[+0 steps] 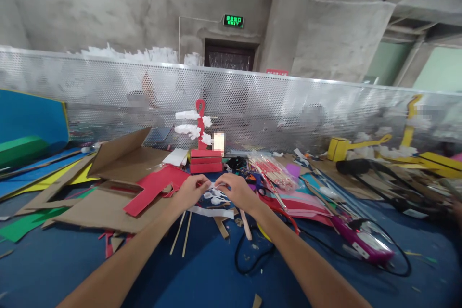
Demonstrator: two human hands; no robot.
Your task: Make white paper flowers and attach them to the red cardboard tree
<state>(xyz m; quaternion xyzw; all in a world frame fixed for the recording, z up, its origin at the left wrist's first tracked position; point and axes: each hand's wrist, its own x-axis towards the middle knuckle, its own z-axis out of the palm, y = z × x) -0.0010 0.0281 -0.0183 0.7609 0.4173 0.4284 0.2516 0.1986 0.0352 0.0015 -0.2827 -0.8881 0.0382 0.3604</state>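
My left hand [190, 191] and my right hand [236, 191] meet over the blue table [202, 274], fingers pinched together on a small white paper piece [213, 186] held between them. Below them lie more white scraps [215, 197] and a white strip [212, 211]. Behind my hands stands a red cardboard model [204, 151] with white tufts stuck on its upright. A red cut-out shape [155, 187] lies just left of my left hand.
Brown cardboard sheets [108, 187] spread at the left, with blue and yellow boards [32, 130] beyond. Wooden sticks [182, 236], a black cable [252, 255] and a purple glue gun [361, 243] lie near. A perforated metal screen [288, 106] closes the back. Yellow models [361, 147] stand right.
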